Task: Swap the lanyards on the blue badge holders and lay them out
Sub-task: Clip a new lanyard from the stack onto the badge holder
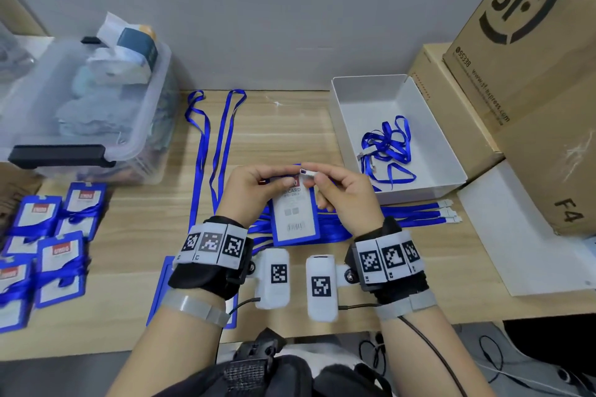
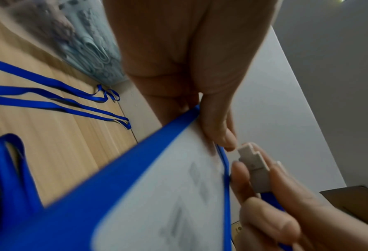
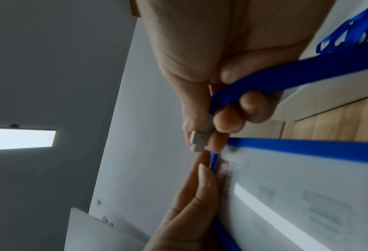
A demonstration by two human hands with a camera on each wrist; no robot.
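Observation:
A blue badge holder (image 1: 293, 216) with a white card inside is held upright over the table. My left hand (image 1: 280, 180) pinches its top edge; in the left wrist view the thumb (image 2: 220, 134) lies on the badge holder (image 2: 157, 195). My right hand (image 1: 315, 178) pinches the white clip (image 1: 307, 172) of a blue lanyard just above the holder's top. The right wrist view shows the clip (image 3: 197, 140) between thumb and fingers, with the lanyard ribbon (image 3: 286, 71) trailing back. Whether the clip sits in the holder's slot cannot be seen.
Two long lanyards (image 1: 209, 138) lie stretched toward the wall. A white box (image 1: 429, 126) holds tangled lanyards (image 1: 387, 151). Several lanyard ends (image 1: 448, 211) lie at the right. Wrapped badge holders (image 1: 48, 242) are at the left, beside a plastic bin (image 1: 80, 113). Cardboard boxes (image 1: 532, 74) stand at the right.

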